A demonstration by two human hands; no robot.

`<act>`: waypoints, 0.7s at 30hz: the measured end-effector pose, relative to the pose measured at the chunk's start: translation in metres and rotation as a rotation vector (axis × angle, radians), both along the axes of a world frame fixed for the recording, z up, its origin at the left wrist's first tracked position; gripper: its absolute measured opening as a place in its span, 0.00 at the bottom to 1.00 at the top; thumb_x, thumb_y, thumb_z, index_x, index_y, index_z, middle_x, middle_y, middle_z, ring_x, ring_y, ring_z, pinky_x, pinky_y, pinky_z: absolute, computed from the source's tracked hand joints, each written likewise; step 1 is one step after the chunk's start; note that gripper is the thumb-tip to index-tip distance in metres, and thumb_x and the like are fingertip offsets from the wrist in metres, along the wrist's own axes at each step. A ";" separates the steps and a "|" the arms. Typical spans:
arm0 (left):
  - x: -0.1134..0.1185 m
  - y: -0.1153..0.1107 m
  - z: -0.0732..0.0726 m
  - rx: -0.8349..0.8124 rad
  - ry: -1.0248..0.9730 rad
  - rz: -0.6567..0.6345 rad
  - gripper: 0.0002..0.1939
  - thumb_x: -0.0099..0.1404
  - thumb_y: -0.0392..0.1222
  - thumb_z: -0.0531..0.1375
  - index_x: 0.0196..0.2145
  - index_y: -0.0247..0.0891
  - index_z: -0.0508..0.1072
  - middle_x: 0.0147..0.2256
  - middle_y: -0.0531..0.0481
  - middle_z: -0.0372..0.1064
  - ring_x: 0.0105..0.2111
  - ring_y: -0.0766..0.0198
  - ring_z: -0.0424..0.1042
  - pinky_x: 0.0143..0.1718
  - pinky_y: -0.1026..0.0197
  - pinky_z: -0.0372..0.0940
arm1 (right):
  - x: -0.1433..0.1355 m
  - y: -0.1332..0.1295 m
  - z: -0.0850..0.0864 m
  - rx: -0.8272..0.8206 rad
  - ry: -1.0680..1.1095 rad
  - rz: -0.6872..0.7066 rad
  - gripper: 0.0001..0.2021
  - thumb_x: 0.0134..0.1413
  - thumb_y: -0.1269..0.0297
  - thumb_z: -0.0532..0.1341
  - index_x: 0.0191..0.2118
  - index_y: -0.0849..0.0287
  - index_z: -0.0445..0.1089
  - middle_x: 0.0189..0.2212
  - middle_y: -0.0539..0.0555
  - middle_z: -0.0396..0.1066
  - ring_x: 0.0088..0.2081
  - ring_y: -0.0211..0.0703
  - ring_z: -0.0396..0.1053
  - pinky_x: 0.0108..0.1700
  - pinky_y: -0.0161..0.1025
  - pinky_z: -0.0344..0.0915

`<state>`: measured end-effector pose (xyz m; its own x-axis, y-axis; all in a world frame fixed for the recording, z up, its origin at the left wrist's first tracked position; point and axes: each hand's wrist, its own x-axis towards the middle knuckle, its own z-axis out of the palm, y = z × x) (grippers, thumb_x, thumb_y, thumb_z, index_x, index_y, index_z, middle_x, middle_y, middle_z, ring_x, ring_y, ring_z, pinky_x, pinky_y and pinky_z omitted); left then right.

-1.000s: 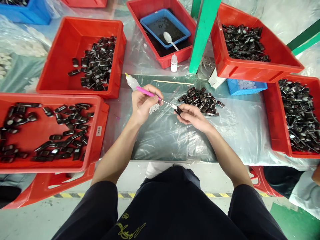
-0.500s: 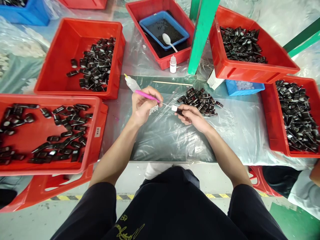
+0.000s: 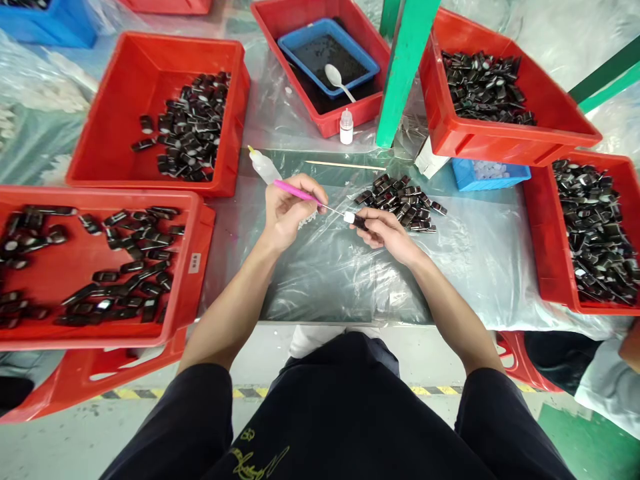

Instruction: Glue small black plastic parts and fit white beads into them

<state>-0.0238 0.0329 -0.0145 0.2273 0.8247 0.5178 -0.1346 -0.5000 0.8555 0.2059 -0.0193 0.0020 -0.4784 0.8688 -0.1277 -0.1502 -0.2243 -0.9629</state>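
Pinched in my left hand [image 3: 290, 212] is a pink-handled tool [image 3: 297, 192] with a thin metal shaft. Its tip reaches the white end of a small black piece [image 3: 356, 220], which the fingers of my right hand [image 3: 385, 233] grip; whether tip and piece touch I cannot tell. Just beyond my right hand lies a pile of similar glossy black pieces [image 3: 403, 200] on the plastic-covered table [image 3: 345, 287]. Small white bits [image 3: 307, 219] lie beside my left hand, partly hidden by it. Behind that hand is a squeeze bottle [image 3: 264, 165] with a yellow tip.
Red bins of black pieces stand left [image 3: 197, 267], upper left [image 3: 105, 113], upper right [image 3: 515, 143] and right [image 3: 545, 253]. A thin wooden stick [image 3: 345, 165], a small white bottle [image 3: 346, 127] and a green post [image 3: 400, 87] are ahead. A blue tray [image 3: 367, 77] holds a white spoon [image 3: 334, 75].
Both hands keep their grips and nearly the same place. The pink-handled tool has shifted very slightly to the right. The view has moved a little.
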 end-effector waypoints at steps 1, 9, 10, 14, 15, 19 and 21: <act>0.000 0.001 -0.002 0.004 -0.010 0.007 0.17 0.64 0.59 0.69 0.33 0.43 0.75 0.26 0.53 0.73 0.24 0.65 0.70 0.26 0.57 0.67 | 0.000 0.000 0.000 0.000 0.002 0.000 0.09 0.60 0.59 0.62 0.38 0.60 0.72 0.22 0.42 0.56 0.21 0.30 0.45 0.22 0.32 0.41; 0.000 -0.001 -0.001 0.033 0.012 -0.019 0.17 0.66 0.60 0.70 0.34 0.43 0.78 0.27 0.54 0.75 0.25 0.65 0.71 0.26 0.58 0.65 | 0.000 0.001 -0.001 0.027 -0.029 -0.001 0.09 0.61 0.58 0.61 0.38 0.60 0.71 0.22 0.43 0.56 0.22 0.32 0.46 0.22 0.32 0.41; 0.001 -0.002 0.001 0.043 0.014 -0.026 0.18 0.67 0.60 0.70 0.34 0.42 0.78 0.27 0.54 0.75 0.25 0.66 0.71 0.26 0.59 0.65 | 0.000 0.001 -0.002 0.037 -0.037 0.000 0.10 0.61 0.58 0.61 0.38 0.60 0.71 0.22 0.43 0.57 0.22 0.32 0.46 0.22 0.33 0.41; 0.005 -0.007 0.008 0.036 0.014 -0.023 0.18 0.68 0.59 0.69 0.33 0.42 0.79 0.27 0.54 0.75 0.25 0.66 0.71 0.26 0.59 0.65 | 0.000 0.000 -0.004 0.056 -0.058 0.009 0.11 0.63 0.56 0.61 0.40 0.60 0.71 0.23 0.43 0.57 0.22 0.32 0.47 0.22 0.32 0.41; 0.006 -0.008 0.009 0.030 0.014 -0.025 0.17 0.68 0.58 0.69 0.32 0.42 0.80 0.27 0.53 0.75 0.24 0.66 0.72 0.26 0.59 0.64 | 0.000 0.000 -0.005 0.058 -0.056 0.012 0.12 0.64 0.55 0.61 0.40 0.60 0.70 0.23 0.43 0.57 0.22 0.32 0.47 0.23 0.32 0.41; 0.009 -0.013 0.014 -0.008 0.073 -0.013 0.17 0.67 0.56 0.69 0.31 0.41 0.80 0.26 0.51 0.75 0.25 0.64 0.72 0.26 0.60 0.64 | -0.002 -0.001 -0.004 0.066 -0.049 0.025 0.14 0.66 0.51 0.61 0.40 0.59 0.70 0.23 0.42 0.55 0.22 0.32 0.46 0.23 0.32 0.41; 0.010 -0.015 0.015 -0.019 0.101 -0.005 0.17 0.67 0.56 0.69 0.30 0.41 0.79 0.26 0.50 0.75 0.25 0.64 0.72 0.26 0.60 0.65 | -0.002 -0.002 -0.003 0.060 -0.053 0.025 0.16 0.66 0.49 0.62 0.40 0.59 0.70 0.24 0.42 0.55 0.23 0.32 0.46 0.23 0.32 0.41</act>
<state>-0.0137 0.0175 0.0004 0.2819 0.8327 0.4767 -0.0502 -0.4833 0.8740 0.2036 -0.0210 -0.0014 -0.4941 0.8635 -0.1012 -0.0941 -0.1688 -0.9811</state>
